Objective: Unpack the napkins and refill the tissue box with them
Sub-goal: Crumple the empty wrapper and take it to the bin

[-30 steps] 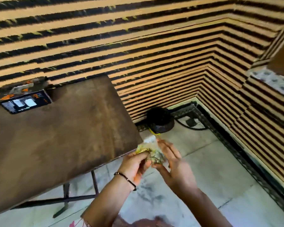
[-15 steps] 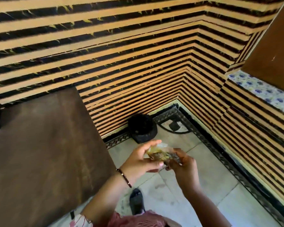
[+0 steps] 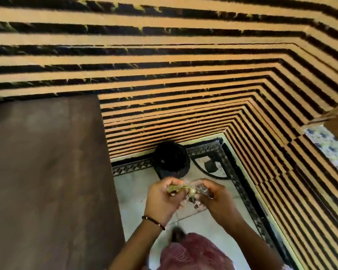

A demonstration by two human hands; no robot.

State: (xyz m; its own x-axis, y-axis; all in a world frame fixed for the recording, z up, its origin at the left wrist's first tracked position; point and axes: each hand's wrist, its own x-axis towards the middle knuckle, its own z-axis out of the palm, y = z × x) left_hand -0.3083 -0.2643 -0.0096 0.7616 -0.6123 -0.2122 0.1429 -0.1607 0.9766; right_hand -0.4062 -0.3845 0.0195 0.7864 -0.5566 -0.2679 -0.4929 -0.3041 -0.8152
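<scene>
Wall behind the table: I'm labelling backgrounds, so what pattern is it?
Horizontal tan and black stripes on the wall, clearest in the head view.

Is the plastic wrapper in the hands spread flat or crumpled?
Crumpled: the wrapper is bunched between the left hand and the right hand.

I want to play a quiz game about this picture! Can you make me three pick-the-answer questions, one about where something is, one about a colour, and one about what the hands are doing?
1. Where is the black bin?
A. On the table
B. On the floor by the striped wall
C. In a hand

2. What colour is the table?
A. Dark brown
B. White
C. Blue

3. How is the crumpled wrapper held?
A. Lying on the floor
B. Pinched between both hands
C. Resting on the table

Answers: B, it stands near the room's corner; A, the top is dark brown; B, the left hand and right hand both grip it.
</scene>
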